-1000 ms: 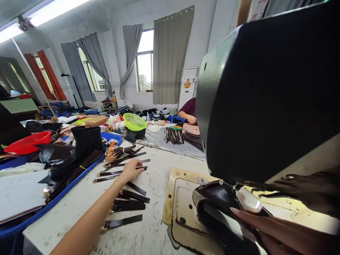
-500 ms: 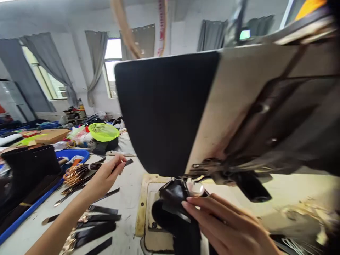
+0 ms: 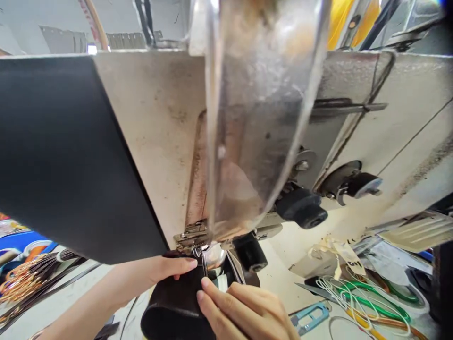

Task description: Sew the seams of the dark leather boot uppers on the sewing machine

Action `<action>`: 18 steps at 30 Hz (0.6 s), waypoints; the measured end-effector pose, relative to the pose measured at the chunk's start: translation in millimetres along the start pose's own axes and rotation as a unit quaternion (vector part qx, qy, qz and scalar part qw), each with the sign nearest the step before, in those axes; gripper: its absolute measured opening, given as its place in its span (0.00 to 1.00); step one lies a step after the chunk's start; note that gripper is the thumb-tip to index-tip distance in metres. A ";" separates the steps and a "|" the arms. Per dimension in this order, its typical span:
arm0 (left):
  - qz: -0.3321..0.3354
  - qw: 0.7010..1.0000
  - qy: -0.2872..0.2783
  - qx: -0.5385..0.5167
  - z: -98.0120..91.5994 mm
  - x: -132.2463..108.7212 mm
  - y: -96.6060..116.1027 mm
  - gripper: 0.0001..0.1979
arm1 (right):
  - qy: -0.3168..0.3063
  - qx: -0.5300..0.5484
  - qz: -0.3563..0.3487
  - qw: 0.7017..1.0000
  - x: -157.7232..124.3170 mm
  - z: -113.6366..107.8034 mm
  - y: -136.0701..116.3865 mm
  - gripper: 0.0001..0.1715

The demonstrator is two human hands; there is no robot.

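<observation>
Left hand (image 3: pixel 160 271) and right hand (image 3: pixel 245 309) press outstretched fingers on black leather (image 3: pixel 173 309) — sewing machine (image 3: pixel 155 137), clear guard (image 3: pixel 258 118) overhang.

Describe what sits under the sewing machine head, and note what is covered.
A dark leather piece lies under the presser foot, with fingertips of the left hand and right hand resting on it. The bed beneath the leather and the needle tip are hidden.

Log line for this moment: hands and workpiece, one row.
left hand: holds dark leather piece | right hand: fingers pressed on same piece | piece: under sewing machine needle | nearby: blue snips
</observation>
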State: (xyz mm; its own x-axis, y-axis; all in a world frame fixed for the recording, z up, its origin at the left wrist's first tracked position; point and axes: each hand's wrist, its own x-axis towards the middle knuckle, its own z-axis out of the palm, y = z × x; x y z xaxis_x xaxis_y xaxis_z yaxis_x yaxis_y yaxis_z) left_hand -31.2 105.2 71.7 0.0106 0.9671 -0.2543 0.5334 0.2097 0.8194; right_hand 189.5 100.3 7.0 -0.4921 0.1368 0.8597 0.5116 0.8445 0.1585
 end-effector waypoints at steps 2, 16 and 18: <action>-0.026 0.999 0.025 -0.004 2.7 -1.9 1.3 0.23 | 0.003 0.019 -0.010 1.000 2.5 2.7 0.0 0.11; -0.110 0.990 0.068 0.049 10.6 -6.1 4.2 0.27 | 0.029 0.035 -0.015 0.999 3.0 8.1 -0.3 0.13; -0.080 0.992 0.084 0.049 12.5 -7.9 5.2 0.26 | 0.034 0.034 -0.014 0.999 3.0 8.0 -0.7 0.12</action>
State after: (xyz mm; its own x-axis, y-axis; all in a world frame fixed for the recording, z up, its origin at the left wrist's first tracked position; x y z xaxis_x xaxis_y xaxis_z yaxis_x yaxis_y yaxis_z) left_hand -18.0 96.9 71.5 -0.2170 0.9349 -0.2807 0.5963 0.3546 0.7202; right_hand 182.1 104.3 5.6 -0.4558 0.0797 0.8865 0.4490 0.8806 0.1516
